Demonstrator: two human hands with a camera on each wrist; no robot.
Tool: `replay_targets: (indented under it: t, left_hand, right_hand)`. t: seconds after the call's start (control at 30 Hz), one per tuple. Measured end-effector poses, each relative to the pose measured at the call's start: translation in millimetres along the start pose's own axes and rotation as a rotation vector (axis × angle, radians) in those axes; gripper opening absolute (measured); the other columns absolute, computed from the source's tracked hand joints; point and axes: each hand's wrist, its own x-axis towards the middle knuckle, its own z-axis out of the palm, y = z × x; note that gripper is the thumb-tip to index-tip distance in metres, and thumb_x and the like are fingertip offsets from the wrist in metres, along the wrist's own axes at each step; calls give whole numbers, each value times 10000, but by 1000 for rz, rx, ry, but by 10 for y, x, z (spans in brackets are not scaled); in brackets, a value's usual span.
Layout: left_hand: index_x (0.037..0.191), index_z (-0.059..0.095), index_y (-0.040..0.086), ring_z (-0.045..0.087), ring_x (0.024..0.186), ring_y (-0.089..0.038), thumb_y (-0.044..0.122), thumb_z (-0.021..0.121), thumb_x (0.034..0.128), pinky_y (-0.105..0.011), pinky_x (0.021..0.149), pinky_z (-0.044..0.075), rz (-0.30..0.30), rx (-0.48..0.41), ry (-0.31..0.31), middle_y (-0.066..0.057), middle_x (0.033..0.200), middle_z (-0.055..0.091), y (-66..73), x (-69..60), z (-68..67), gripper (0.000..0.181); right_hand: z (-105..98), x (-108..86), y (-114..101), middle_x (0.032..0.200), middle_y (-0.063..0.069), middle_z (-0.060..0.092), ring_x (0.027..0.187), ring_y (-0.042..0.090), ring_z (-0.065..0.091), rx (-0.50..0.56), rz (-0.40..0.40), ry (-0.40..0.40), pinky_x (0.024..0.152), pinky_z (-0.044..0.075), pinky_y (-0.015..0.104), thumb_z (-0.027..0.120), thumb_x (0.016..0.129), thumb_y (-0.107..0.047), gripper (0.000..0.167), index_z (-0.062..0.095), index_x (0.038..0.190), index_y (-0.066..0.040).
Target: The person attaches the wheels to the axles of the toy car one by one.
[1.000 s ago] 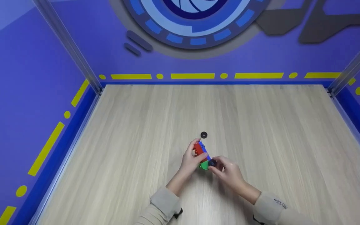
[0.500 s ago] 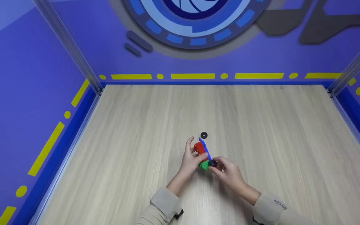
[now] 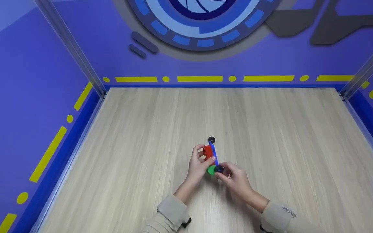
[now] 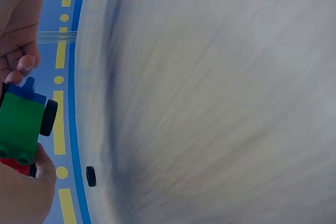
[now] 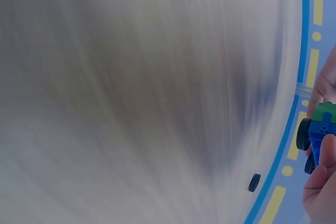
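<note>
A small toy car of building blocks, with red and green bricks on a blue base, is held up in my left hand, whose thumb presses along its side. At the car's near end, my right hand pinches a black wheel against the blue base. The left wrist view shows the green brick and a black wheel at its side. The blue underside faces the right wrist view. My fingers hide part of the car in every view.
A loose black wheel lies on the wooden table, just past the car's far end. Blue-purple panels with yellow dashes stand behind and at both sides. Metal posts mark the back corners.
My left hand has turned the car a little more upright, its far blue tip shifting right toward the loose wheel. My right hand keeps its pinch on the near wheel, nearly unmoved.
</note>
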Motion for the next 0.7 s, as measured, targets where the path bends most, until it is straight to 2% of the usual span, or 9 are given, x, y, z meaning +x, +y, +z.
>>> replay_targets:
  t: [0.2,0.47,0.7]
  left_hand:
    - [1293,339,117,492,1077,-241,220,623,812,-345,878,425,9,-6,11,-121,1221,493,6,-14,-1,568]
    - [1296,344,180,509,1025,-241,232,618,815,-315,826,460,-18,-11,16,-117,1211,485,6,-25,-1,556]
    - [1290,349,183,504,1028,-242,230,623,810,-310,824,463,-20,-31,12,-118,1198,487,-11,-27,-6,555]
  right_hand:
    - [10,5,-25,742,-76,578,629,9,465,14,10,-17,538,427,164,690,737,-234,278,613,954,-79]
    - [29,13,-24,740,-71,587,622,-2,466,12,-10,-19,529,429,166,698,732,-195,265,614,953,-74]
    - [44,12,-12,728,-87,572,616,-12,453,8,-14,-32,526,419,163,694,738,-196,271,611,962,-68]
